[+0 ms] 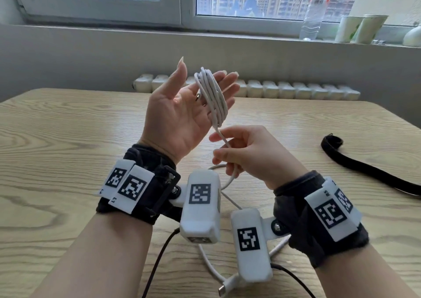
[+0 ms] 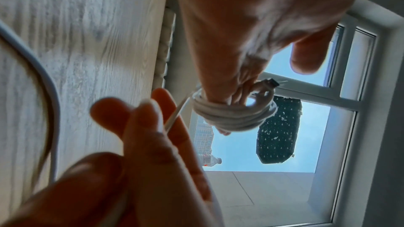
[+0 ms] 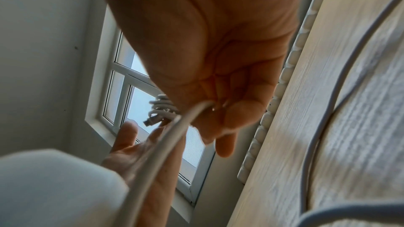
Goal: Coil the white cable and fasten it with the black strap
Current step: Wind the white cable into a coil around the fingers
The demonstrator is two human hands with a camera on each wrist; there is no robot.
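My left hand (image 1: 182, 108) is raised palm-up with straight fingers. The white cable (image 1: 213, 97) is wound in several loops round those fingers, seen as a bundle (image 2: 231, 116) in the left wrist view. One metal plug end (image 1: 198, 97) lies against the palm. Just below the coil, my right hand (image 1: 246, 152) pinches the free strand (image 3: 166, 141) between thumb and curled fingers. The rest of the cable trails down to the table, ending in a plug (image 1: 224, 289) near the front edge. The black strap (image 1: 364, 167) lies flat on the table at the right, apart from both hands.
The wooden table (image 1: 68, 138) runs under both arms. Thin black wires (image 1: 157, 263) from the wrist cameras cross its front edge. A white radiator (image 1: 296, 90) stands behind the table. On the window sill stand a plastic bottle (image 1: 313, 17) and two paper cups (image 1: 362, 28).
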